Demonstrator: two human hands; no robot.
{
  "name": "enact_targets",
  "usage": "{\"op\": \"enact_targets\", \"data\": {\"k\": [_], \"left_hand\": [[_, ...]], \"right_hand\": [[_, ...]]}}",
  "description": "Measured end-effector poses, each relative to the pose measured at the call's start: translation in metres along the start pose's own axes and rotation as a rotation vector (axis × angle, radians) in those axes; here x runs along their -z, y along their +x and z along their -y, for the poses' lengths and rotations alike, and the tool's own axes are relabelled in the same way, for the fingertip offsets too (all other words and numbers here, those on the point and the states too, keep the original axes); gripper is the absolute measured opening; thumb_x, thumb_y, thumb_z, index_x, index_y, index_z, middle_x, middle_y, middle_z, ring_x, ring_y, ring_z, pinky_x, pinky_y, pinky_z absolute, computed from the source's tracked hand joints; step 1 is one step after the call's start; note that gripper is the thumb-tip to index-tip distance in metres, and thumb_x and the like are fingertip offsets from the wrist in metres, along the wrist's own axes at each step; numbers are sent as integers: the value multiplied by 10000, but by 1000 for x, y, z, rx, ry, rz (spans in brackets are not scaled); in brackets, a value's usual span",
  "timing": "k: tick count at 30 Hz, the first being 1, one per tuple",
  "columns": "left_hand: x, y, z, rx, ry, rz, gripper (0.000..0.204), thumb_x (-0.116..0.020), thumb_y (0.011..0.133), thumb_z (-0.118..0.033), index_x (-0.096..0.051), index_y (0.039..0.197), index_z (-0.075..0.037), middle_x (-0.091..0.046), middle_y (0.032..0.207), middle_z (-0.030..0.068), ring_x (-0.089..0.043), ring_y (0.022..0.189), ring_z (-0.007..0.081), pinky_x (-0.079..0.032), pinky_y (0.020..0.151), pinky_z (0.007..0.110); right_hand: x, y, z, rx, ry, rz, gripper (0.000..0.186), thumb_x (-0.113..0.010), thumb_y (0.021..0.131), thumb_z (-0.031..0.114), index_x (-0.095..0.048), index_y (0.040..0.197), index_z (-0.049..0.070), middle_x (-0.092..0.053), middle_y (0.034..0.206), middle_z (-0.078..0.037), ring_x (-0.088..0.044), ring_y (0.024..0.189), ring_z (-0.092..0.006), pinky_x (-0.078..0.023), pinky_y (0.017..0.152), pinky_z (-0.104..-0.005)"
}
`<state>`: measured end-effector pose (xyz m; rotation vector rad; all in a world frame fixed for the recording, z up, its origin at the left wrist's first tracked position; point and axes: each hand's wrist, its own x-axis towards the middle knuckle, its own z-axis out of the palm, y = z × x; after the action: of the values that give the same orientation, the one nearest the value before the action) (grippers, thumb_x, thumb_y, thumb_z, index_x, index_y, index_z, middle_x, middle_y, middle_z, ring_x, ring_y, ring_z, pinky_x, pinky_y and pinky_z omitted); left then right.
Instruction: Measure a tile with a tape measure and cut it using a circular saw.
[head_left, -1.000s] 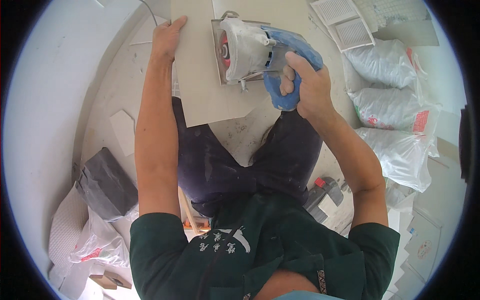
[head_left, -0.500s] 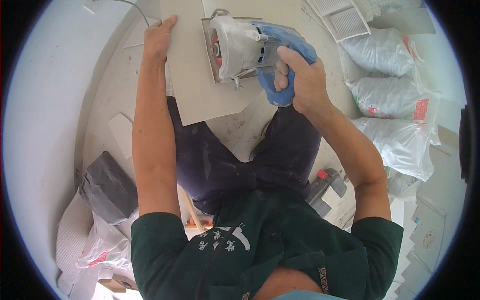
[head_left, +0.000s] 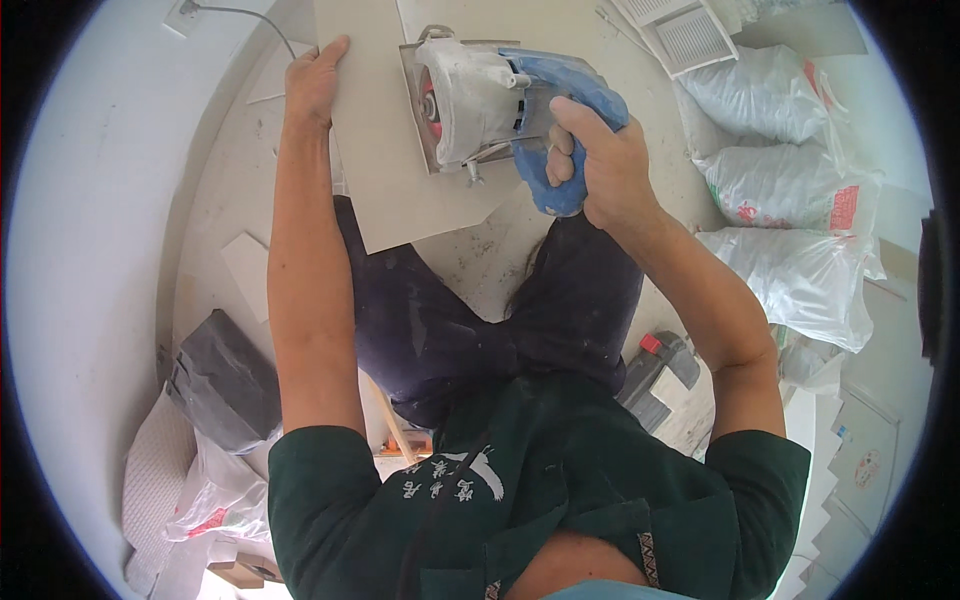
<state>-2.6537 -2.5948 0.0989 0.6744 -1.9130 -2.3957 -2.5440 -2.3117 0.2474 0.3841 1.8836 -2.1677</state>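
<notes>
My right hand (head_left: pixel 612 165) is wrapped round the blue handle of a handheld circular cutter (head_left: pixel 480 100) with a silver, dust-coated housing. Its metal base plate rests on a large beige tile (head_left: pixel 375 190), and a reddish disc shows at the housing's left side. From the cutter, a thin straight line runs along the tile to the top of the picture. My left hand (head_left: pixel 313 85) grips the tile's left edge, thumb on top; its other fingers are partly hidden. The tile's near corner lies over my left thigh, and its lower right edge is angled.
Full white plastic sacks (head_left: pixel 785 190) line the right side, below a white slatted panel (head_left: pixel 685 35). A black bag (head_left: pixel 228 380) and a tile offcut (head_left: pixel 247 270) lie left of my arm. A grey tool with a red button (head_left: pixel 665 375) sits by my right hip. A cable (head_left: pixel 250 14) runs from a wall socket.
The view has shifted slightly. The cutter sits almost in the same place on the tile, a touch further left in the picture. Both hands keep their hold.
</notes>
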Motion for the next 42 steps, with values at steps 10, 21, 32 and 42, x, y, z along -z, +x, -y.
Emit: {"op": "enact_targets", "data": {"k": [10, 21, 32, 42], "left_hand": [[-4, -2, -2, -14, -6, -1, 390, -684, 901, -220, -649, 1089, 120, -705, 984, 142, -678, 799, 182, -538, 718, 292], [2, 4, 4, -18, -19, 32, 409, -684, 899, -227, -642, 1111, 120, -702, 1005, 145, -679, 834, 189, -539, 737, 301], [-1, 0, -1, -17, -34, 40, 418, -689, 894, -224, -631, 1112, 127, -699, 1011, 148, -680, 833, 196, -542, 738, 306], [2, 5, 2, -28, 21, 36, 416, -682, 906, -254, -621, 1130, 91, -696, 1002, 133, -677, 809, 181, -544, 719, 301]], "right_hand": [[4, -1, -3, 17, -34, 12, 176, -644, 902, 152, -584, 769, 53, -523, 626, -26, -503, 480, -140, -419, 464, -309], [0, -11, 0, -47, 25, -39, 158, -648, 902, 137, -583, 790, 46, -506, 646, -29, -490, 479, -146, -418, 470, -310], [2, -11, -3, -42, 25, -39, 157, -661, 894, 139, -586, 791, 46, -521, 647, -32, -491, 480, -149, -420, 474, -315], [7, -14, -5, -14, -27, 17, 157, -663, 907, 188, -574, 875, 63, -521, 665, -38, -505, 500, -150, -427, 487, -325]]}}
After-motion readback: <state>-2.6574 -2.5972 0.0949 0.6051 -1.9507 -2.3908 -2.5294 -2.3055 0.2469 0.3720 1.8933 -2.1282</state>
